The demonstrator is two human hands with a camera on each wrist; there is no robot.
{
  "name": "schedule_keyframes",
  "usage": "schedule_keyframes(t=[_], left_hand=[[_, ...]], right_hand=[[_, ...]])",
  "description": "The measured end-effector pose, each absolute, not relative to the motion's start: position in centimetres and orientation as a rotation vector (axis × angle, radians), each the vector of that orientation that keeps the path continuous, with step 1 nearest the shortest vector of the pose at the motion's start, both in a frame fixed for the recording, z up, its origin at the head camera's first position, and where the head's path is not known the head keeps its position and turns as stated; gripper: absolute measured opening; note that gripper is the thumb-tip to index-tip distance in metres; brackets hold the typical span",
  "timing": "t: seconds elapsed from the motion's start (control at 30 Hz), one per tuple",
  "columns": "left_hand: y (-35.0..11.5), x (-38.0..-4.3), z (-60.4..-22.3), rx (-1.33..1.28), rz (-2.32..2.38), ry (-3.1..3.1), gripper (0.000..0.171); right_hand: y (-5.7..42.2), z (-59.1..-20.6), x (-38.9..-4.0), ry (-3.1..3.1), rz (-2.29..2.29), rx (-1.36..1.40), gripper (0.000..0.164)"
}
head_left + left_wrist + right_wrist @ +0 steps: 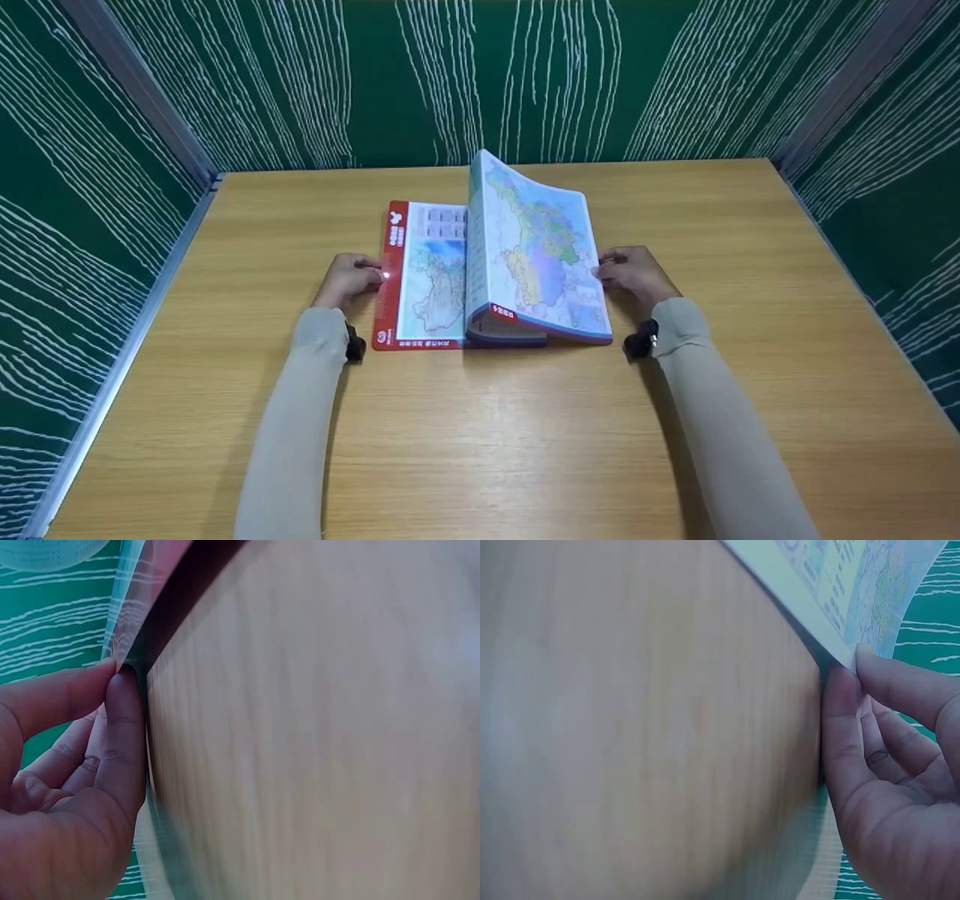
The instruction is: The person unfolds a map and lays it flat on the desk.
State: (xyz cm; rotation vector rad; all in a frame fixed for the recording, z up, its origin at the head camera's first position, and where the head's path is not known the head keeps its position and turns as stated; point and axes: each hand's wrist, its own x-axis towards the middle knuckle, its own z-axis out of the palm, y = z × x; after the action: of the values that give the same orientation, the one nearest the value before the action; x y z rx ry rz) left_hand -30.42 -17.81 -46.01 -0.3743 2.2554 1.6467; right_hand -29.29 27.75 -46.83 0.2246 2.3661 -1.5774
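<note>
A folded paper map (536,247) lies partly opened on the table. Its red-bordered left panel (387,300) is flat, while a printed middle fold stands up and slopes down to the right. My left hand (349,279) pinches the left red edge between thumb and index finger. On the opposite side, the right edge is pinched by my right hand (637,276). In the left wrist view, the map's edge (142,622) sits between the thumb and finger, close to the tabletop. The right wrist view has the pale map corner (832,641) in the same kind of pinch.
The wooden table (495,450) extends around the map on all sides. Green panels with white wavy lines (495,82) rise behind it and at both sides, with grey metal strips (142,97) at the corners. Dark wrist cameras (355,345) sit by both sleeves.
</note>
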Motion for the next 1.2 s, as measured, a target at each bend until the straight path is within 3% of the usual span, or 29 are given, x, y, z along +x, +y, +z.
schedule_keyframes(t=[1.2], left_hand=[[-19.3,-30.2,-45.8,-0.420,1.605,2.295,0.038]], right_hand=[[29.1,-46.4,-29.3,2.375,-1.497,0.246,0.047]])
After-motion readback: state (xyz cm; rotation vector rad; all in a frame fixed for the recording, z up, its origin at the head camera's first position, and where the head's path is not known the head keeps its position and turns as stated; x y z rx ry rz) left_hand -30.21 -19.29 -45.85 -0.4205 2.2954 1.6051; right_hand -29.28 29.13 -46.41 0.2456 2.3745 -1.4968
